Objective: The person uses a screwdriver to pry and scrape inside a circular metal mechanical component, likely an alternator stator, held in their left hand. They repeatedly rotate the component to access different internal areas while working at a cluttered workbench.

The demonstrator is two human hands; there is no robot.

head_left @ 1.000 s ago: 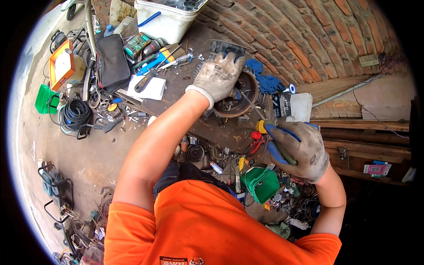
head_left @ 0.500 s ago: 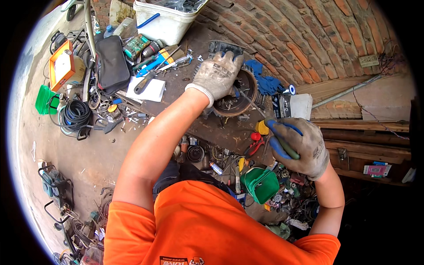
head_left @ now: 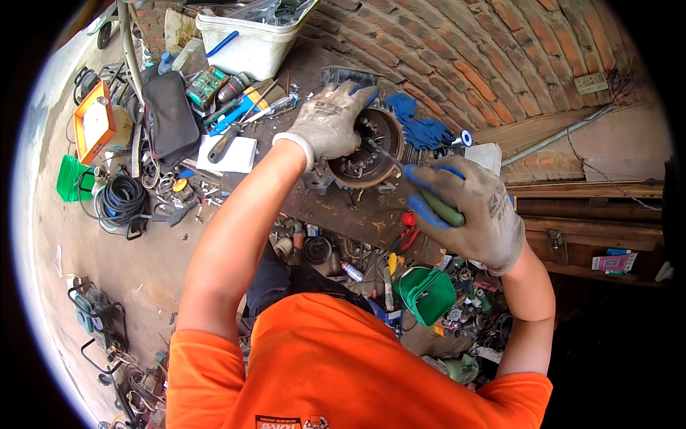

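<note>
A round, rusty metal motor part (head_left: 373,149) lies on a dark, dirty workbench (head_left: 371,214) by a brick wall. My left hand (head_left: 330,121), in a grey work glove, grips its upper left rim. My right hand (head_left: 468,211), gloved in grey and blue, is closed on a green-handled screwdriver (head_left: 437,206). The thin shaft of the screwdriver reaches up and left into the middle of the round part.
A white plastic tub (head_left: 246,39) stands at the back. A black pouch (head_left: 171,118), white paper (head_left: 230,154), blue gloves (head_left: 420,125) and hand tools crowd the bench. A green box (head_left: 427,294), a coiled black cable (head_left: 121,200) and an orange lamp (head_left: 93,121) sit on the floor.
My right hand has risen toward the round part, bringing the screwdriver tip into its middle. My left hand has stayed on the rim.
</note>
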